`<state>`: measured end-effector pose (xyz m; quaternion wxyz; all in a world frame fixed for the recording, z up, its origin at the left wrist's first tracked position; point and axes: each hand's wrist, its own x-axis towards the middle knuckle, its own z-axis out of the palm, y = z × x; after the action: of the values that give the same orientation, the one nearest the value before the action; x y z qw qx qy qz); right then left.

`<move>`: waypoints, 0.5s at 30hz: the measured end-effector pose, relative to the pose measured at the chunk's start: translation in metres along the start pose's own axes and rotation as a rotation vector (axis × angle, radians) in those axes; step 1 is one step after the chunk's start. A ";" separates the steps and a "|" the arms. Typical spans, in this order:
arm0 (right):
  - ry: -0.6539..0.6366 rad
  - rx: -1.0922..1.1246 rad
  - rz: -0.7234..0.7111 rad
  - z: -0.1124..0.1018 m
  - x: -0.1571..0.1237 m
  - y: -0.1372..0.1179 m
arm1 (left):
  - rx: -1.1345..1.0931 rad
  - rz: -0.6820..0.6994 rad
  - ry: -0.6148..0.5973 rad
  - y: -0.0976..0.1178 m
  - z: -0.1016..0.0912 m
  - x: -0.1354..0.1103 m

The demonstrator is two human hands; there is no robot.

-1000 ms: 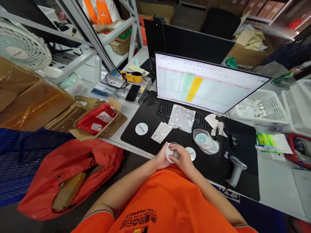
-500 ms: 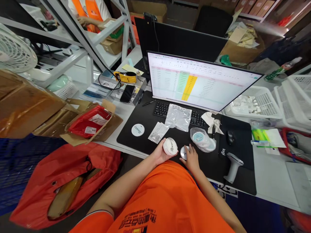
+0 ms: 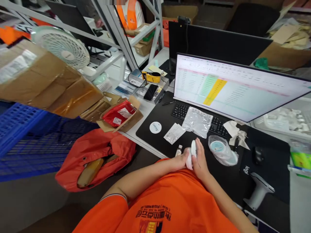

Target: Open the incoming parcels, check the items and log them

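My left hand is closed around a white round jar, tipped on its side close to the orange shirt. A flat white lid is in my right hand, standing on edge right beside the jar; whether the two touch is hard to make out. Just beyond my left hand is a small bottle with a dark cap, partly hidden. On the black desk mat lie a white printed disc, a small clear packet and a clear bag with round pale-blue-labelled items.
A silvery plastic pouch overlaps the keyboard below the monitor. To the right are a mouse and a barcode scanner. An open carton with red packages sits left. Someone in an orange vest is behind the frame.
My right hand has lifted the lid off the mat and brought it to the jar. The jar has turned from facing up onto its side. The view has swung left, and the small bottle shows.
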<state>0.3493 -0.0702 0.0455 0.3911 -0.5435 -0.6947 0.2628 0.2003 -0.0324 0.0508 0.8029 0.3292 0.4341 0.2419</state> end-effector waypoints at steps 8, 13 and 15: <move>-0.170 0.013 -0.086 -0.013 0.003 -0.020 | -0.279 -0.005 -0.047 0.007 0.010 -0.011; -0.122 -0.029 -0.163 -0.014 0.002 -0.031 | -0.483 0.050 -0.185 0.026 0.021 -0.022; -0.146 -0.097 -0.172 -0.015 0.002 -0.037 | -0.524 0.039 -0.204 0.029 0.025 -0.023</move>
<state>0.3406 -0.0796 0.0837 0.3338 -0.4797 -0.7773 0.2332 0.2069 -0.0370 0.0947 0.8955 0.1415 0.2671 0.3267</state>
